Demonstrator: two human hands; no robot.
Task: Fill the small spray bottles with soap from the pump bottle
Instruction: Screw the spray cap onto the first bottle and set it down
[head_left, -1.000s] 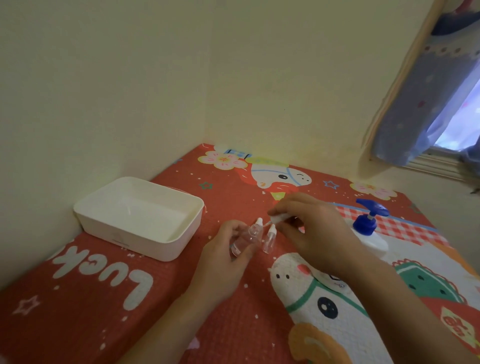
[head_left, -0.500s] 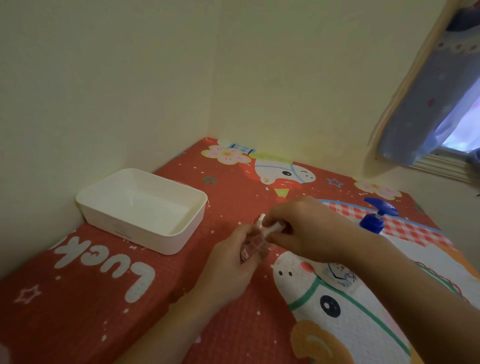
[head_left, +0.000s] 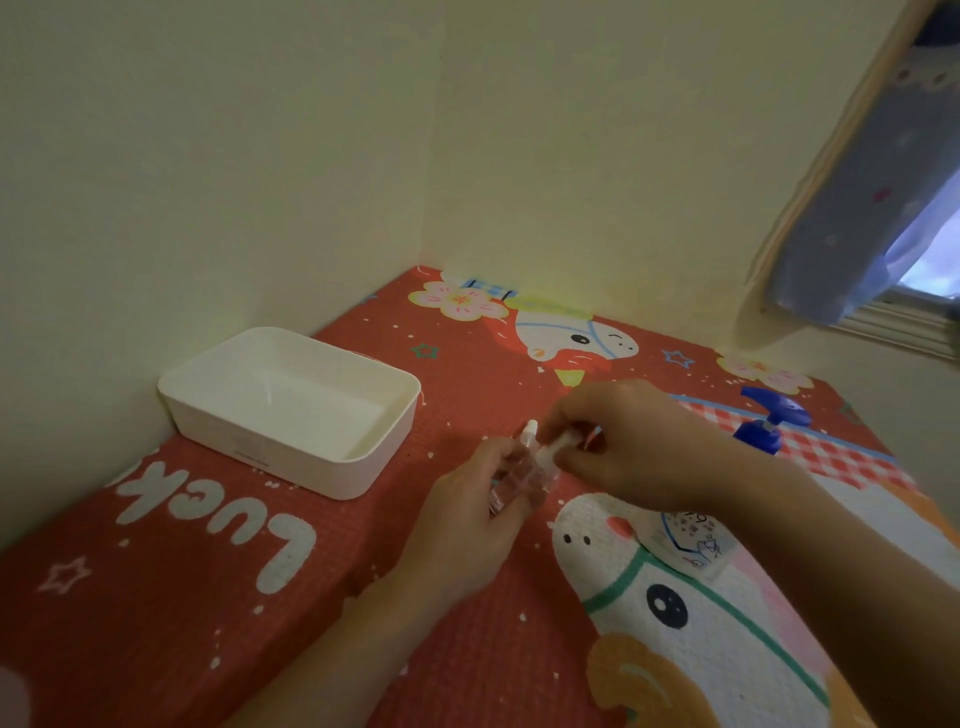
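My left hand (head_left: 467, 514) grips two small clear spray bottles (head_left: 519, 475) with white tops, held tilted above the red mat. One white top (head_left: 531, 430) pokes out above my fingers. My right hand (head_left: 628, 447) pinches the white cap (head_left: 550, 451) of the second bottle, right beside my left fingers. The pump bottle (head_left: 763, 423) with its blue pump head stands at the right, behind my right wrist; its white body is mostly hidden by my arm.
A white rectangular tray (head_left: 291, 405) sits at the left by the wall. The red cartoon mat (head_left: 208, 597) covers the surface in a wall corner. A blue curtain (head_left: 852, 208) hangs at the upper right.
My hands have closed together: my right hand moved left onto the second bottle's white cap, and my left hand now wraps both bottles more tightly. The view shifted slightly.
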